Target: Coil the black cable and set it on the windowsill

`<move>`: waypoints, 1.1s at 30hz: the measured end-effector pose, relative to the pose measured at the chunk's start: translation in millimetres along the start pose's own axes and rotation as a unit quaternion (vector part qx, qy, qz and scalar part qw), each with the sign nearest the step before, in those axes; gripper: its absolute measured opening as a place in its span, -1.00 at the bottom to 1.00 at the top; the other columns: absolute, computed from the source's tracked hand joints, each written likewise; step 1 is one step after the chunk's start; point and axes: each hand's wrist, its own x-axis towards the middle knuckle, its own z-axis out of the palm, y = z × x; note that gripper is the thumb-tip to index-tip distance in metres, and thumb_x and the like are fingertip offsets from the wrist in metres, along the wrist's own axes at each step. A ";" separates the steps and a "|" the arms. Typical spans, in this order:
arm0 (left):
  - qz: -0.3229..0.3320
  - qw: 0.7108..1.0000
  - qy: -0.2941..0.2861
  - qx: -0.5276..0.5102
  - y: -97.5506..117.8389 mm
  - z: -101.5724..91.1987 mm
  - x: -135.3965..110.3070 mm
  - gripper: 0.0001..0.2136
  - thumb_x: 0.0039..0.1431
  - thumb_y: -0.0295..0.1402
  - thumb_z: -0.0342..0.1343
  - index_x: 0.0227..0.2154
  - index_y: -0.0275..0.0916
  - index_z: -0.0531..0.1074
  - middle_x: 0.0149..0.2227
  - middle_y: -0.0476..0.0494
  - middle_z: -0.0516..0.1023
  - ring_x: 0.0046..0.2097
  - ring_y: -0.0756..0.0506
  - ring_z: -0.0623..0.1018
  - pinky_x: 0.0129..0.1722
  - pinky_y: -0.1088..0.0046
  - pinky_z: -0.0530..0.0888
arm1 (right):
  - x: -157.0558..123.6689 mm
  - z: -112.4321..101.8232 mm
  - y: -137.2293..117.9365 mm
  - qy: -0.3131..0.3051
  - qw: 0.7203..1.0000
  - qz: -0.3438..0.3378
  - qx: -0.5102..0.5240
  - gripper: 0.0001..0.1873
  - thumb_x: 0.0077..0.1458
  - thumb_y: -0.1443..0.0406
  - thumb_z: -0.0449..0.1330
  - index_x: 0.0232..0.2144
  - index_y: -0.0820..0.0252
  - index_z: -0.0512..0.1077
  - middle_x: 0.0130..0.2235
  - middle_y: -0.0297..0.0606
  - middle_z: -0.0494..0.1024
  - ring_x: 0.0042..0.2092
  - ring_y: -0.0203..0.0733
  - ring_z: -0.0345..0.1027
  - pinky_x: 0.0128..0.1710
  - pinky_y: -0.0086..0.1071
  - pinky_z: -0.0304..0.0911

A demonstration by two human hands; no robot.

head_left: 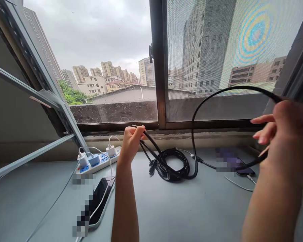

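A long black cable point(193, 134) rises in a wide loop from the table up to my right hand point(280, 131). That hand pinches the cable between thumb and a finger, while its other fingers are partly bent. My left hand point(133, 137) is closed around more strands of the same cable. Between the two hands, a coil of black cable point(176, 158) lies on the table near the window sill. A dark plug end point(152, 169) shows at the coil's left side.
At the left, a white power strip point(98, 164) holds several chargers. A phone point(101, 198) with a white cord lies in front of it. Another phone point(244, 171) lies on the right. A metal frame point(65, 114) leans at the left by the window point(161, 67).
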 end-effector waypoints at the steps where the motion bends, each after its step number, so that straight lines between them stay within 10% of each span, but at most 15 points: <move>1: -0.002 1.000 0.014 -0.001 1.0 6.0 -0.8 -0.58 -0.01 -0.30 0.08 -0.86 -0.24 0.10 -0.77 0.04 0.05 -0.66 0.11 0.06 -0.66 0.56 0.04 | -7.4 9.1 -6.6 -0.027 0.999 0.012 0.016 -0.87 0.01 0.28 0.24 -0.47 0.25 0.44 -0.69 -0.42 0.30 -0.70 -0.35 0.18 -0.72 -0.46 0.09; 14: -0.024 0.994 0.108 -0.018 11.0 56.2 -16.3 -0.58 0.10 -0.18 0.06 -0.79 -0.24 0.26 -0.73 0.04 0.20 -0.65 0.09 0.17 -0.60 0.52 0.17 | -53.7 44.4 -19.3 -0.481 0.868 0.101 0.075 -0.51 0.05 0.10 0.25 0.04 0.03 0.38 -0.08 -0.24 0.51 -0.08 -0.07 0.42 -0.41 -0.44 0.43; 25: -0.045 0.986 0.138 -0.085 18.9 67.2 -23.3 -0.59 0.15 -0.17 0.02 -0.75 -0.24 0.27 -0.67 0.01 0.31 -0.61 0.08 0.28 -0.56 0.54 0.26 | -51.1 31.8 -31.4 -0.513 0.855 0.070 -0.003 -0.32 -0.07 0.31 0.32 0.13 -0.02 0.28 -0.01 -0.29 0.46 -0.42 -0.27 0.46 -0.27 -0.32 0.46; 33: -0.103 0.981 -0.162 -0.026 21.6 46.7 -18.1 -0.62 0.19 -0.07 -0.06 -0.53 -0.26 0.39 -0.56 -0.06 0.48 -0.41 0.00 0.46 -0.29 0.49 0.36 | -43.0 26.6 -15.2 -0.410 0.908 0.033 -0.078 -0.60 0.06 0.25 0.23 0.00 0.02 0.43 -0.24 -0.32 0.57 -0.64 -0.38 0.29 -0.61 -0.45 0.31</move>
